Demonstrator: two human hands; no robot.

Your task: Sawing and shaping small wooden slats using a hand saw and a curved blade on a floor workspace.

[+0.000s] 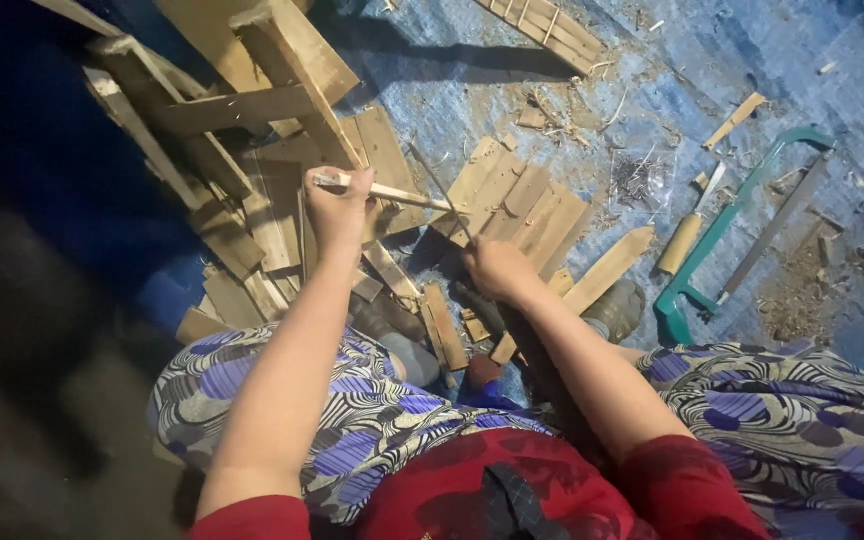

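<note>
**Ana:** Hands first, from the head camera. What has each one got?

**Ben:** The left hand (337,205) is closed in a fist around a thin pale wooden stick (392,192), which runs out level to the right. The right hand (492,268) is curled shut around a slim dark blade or rod (437,185); I can't tell which. It slants up so its tip meets the far end of the stick.

**Ana:** Where does that happen?

**Ben:** Above the middle of the blue tarp (512,70), over a fan of short flat wood slats (522,205) lying side by side. The person sits with knees in a patterned purple skirt (352,420) at the tarp's near edge.

**Ana:** How far along does the work look?

**Ben:** Partway, I'd judge. The slats and shavings suggest a fair amount already cut, yet a heap of rough planks (242,110) at the far left corner looks untouched, and the stick is uncut as far as I can see.

**Ana:** Other tools?

**Ben:** A green-framed hacksaw (727,225) lies toward the right edge, a wooden-handled tool (687,235) just beside it, sawdust (797,290) near both. Neither is in hand.
</note>
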